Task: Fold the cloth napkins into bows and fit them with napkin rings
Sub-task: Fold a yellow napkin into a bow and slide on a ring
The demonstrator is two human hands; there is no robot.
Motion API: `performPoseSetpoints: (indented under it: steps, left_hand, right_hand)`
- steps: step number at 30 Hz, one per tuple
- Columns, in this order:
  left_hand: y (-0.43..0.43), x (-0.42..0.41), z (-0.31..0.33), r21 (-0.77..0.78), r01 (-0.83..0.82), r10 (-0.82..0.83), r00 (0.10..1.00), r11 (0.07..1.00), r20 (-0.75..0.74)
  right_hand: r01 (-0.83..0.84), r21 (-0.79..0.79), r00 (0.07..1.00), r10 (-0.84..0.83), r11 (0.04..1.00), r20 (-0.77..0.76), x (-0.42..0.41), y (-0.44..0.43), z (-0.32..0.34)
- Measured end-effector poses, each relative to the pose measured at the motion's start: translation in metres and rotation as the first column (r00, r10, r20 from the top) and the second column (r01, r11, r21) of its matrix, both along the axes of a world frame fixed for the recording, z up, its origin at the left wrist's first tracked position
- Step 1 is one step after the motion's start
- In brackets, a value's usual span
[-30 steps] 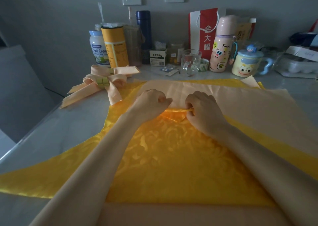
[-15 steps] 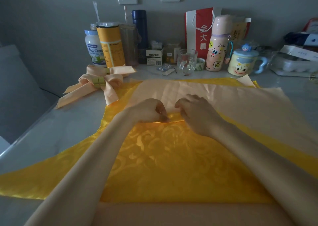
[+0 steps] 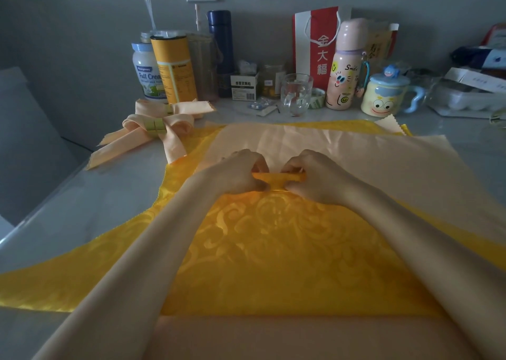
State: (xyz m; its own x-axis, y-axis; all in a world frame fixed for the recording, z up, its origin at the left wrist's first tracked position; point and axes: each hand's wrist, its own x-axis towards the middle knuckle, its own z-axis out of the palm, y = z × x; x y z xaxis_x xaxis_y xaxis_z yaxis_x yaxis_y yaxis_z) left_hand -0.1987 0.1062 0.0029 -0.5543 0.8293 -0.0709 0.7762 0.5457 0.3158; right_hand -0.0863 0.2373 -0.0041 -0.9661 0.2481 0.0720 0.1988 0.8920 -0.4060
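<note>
The pale surface [image 3: 82,209] carries a yellow napkin [image 3: 273,250] spread flat, its far part covered by a peach napkin [image 3: 342,151]. At the centre the left hand [image 3: 238,173] and right hand [image 3: 315,180] meet. Each grip is closed in a pinch on a narrow rolled fold of the yellow napkin, probably to keep the fold even. At far left, out of the way, lies a peach bow [image 3: 175,140], already in its ring [image 3: 156,126].
</note>
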Motion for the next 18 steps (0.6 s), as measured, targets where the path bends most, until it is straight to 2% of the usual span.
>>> performPoseSetpoints:
  steps: [3,6,9,12,15,18]
  left_hand:
    - [0.002,0.002,-0.002,0.079,0.004,-0.004,1.0,0.997,0.002]
    - [0.002,0.005,-0.003,0.137,-0.018,0.02,1.0,0.99,-0.014]
    - [0.001,0.007,-0.002,0.153,-0.038,0.036,0.999,0.987,0.017]
    - [-0.002,0.007,0.008,0.077,-0.001,-0.001,1.0,0.997,0.021]
    - [-0.004,0.009,0.017,0.032,0.005,-0.005,1.0,0.999,-0.004]
    - [-0.004,0.013,0.014,-0.088,-0.015,0.018,0.999,0.996,0.038]
  right_hand:
    - [0.004,0.006,1.0,-0.004,1.0,-0.014,0.001,0.001,0.002]
    - [0.021,0.037,0.995,-0.017,0.999,-0.102,0.002,0.001,-0.002]
    - [0.024,0.165,0.986,0.004,0.986,-0.168,0.003,-0.002,-0.007]
    - [-0.021,0.292,0.985,0.071,0.956,-0.159,0.005,-0.006,-0.005]
    - [-0.073,0.354,0.987,0.118,0.932,-0.108,0.008,-0.008,0.002]
    - [-0.125,0.244,0.989,0.1,0.962,0.112,0.01,-0.012,0.01]
